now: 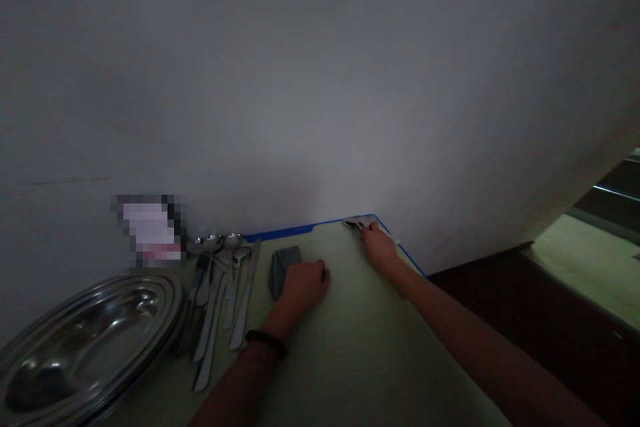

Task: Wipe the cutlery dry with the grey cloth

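My left hand (303, 287) is curled into a fist on a folded grey cloth (283, 267) that lies on the pale green table (350, 347). A dark band circles that wrist. My right hand (379, 244) reaches to the table's far right corner, fingers closed around a shiny piece of cutlery (354, 221) that looks like a spoon. The scene is dim.
Several spoons and knives (223, 293) lie in a row left of the cloth. A stack of steel compartment trays (85, 343) sits at the near left. A white wall (320, 80) stands right behind the table. The blue-edged table border (300, 229) runs along the back.
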A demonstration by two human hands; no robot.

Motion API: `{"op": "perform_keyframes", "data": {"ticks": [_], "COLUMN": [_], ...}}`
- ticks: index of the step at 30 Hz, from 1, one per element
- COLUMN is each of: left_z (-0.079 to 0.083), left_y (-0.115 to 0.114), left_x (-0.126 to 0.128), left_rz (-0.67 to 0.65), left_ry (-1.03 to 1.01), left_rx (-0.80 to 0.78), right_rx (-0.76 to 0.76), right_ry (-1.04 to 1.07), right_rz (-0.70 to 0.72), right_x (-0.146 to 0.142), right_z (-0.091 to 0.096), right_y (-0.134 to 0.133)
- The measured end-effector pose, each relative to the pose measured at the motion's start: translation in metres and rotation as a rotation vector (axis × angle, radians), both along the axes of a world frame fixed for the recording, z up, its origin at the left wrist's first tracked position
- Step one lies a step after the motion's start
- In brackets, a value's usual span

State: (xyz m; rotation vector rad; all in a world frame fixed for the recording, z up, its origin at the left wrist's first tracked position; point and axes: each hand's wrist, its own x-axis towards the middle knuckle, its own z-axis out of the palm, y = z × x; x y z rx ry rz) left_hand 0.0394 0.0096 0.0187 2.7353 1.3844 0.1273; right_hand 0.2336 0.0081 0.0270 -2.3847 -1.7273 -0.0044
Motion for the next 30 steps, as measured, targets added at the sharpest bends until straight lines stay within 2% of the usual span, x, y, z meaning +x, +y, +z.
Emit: {"op": "perform_keyframes", "data": {"ticks": [7,16,18,21,23,26,30], "left_z": [0.000,-0.003,-0.004,-0.006,-0.005,0.002,0.014], "left_y": [0.000,0.004,0.004,0.002,-0.001,-0.008,-0.023], "left_x": [-0.002,-0.002,-0.002,-0.001,-0.001,-0.008,-0.040], "left_rz": [0.002,-0.006,0.000,0.014,0.025,0.018,0.009], "left_ry": [-0.008,-0.023,-0.031,-0.045,-0.059,-0.080,-0.086], "left_rx": [0.031,0.037,0.038,0.051,0.069,0.111,0.201], "right_rx": [-0.041,-0.029,0.010,0.158,0.236,0.242,0.313], "right_ry": [-0.144,-0.193,-0.209,-0.232,-0.175,0.047,0.338], "right_rz": [-0.017,-0.004,0.015,0.108,0.210,0.350,0.414], "right_x": [-0.006,-0.002,-0.002,-0.013,-0.027,-0.054,-0.090], "right_z": [0.001,-0.006,-0.005,0.000,0.002,-0.001,-0.019], "right_y": [0.001,0.005,0.001,-0.009,-0.017,-0.026,-0.034]}}
